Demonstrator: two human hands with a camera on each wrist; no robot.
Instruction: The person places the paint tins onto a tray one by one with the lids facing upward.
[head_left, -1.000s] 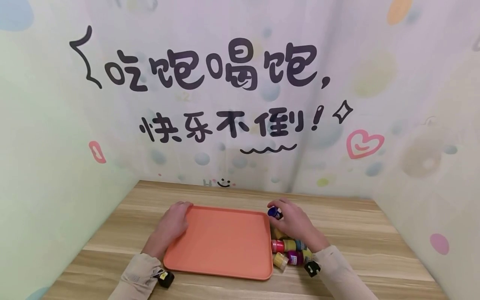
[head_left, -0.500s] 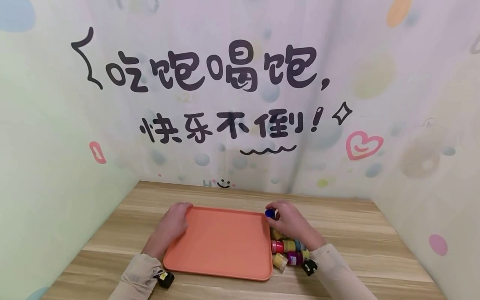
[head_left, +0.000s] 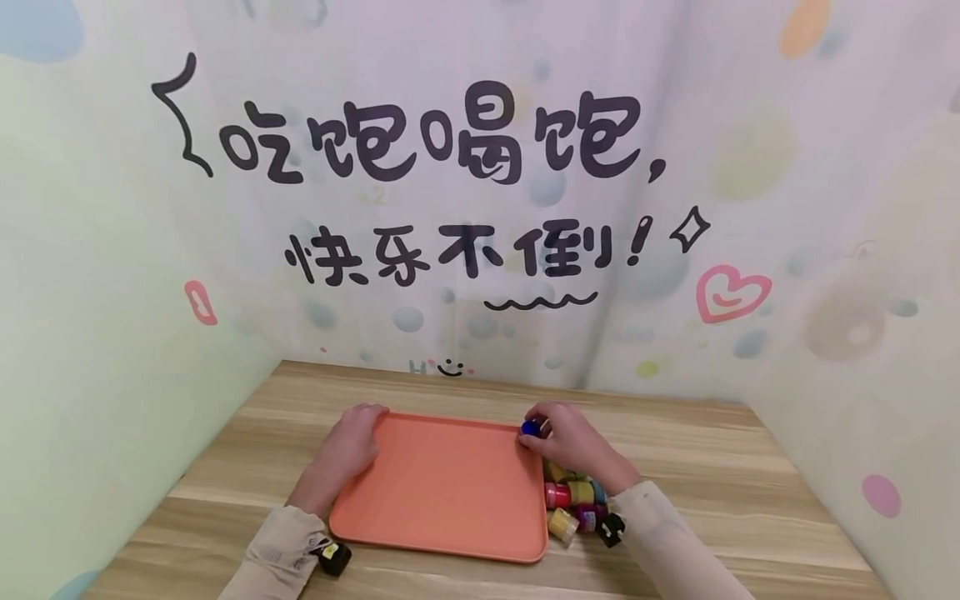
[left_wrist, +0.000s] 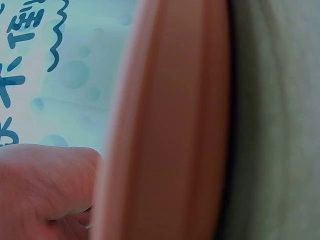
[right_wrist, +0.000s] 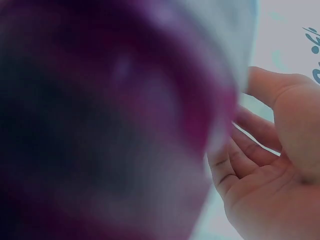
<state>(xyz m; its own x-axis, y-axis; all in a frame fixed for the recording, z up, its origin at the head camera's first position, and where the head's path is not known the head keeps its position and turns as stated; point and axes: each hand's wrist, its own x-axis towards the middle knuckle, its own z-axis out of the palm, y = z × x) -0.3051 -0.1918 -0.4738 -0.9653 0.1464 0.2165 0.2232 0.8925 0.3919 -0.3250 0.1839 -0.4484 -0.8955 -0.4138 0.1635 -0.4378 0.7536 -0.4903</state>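
An orange tray (head_left: pixel 442 487) lies on the wooden table, its flat inside bare. My left hand (head_left: pixel 347 450) grips its left edge near the far corner; in the left wrist view that hand (left_wrist: pixel 47 187) shows beyond the blurred tray rim (left_wrist: pixel 170 120). Between thumb and fingers, my right hand (head_left: pixel 573 442) pinches a small blue paint jar (head_left: pixel 530 428) at the tray's far right corner. In the right wrist view a blurred purple jar (right_wrist: pixel 150 100) fills the near side and covers part of the right hand (right_wrist: pixel 270 160).
Against the tray's right side several small paint jars lie in a cluster: red (head_left: pixel 557 495), pale yellow (head_left: pixel 562 526), purple (head_left: pixel 589 518), some partly hidden by the right wrist. Behind the table (head_left: pixel 697 442) stands a printed wall (head_left: pixel 480 333).
My right hand has moved left with the blue jar, from beside the tray to its far right corner. The left hand has stayed on the tray's edge.
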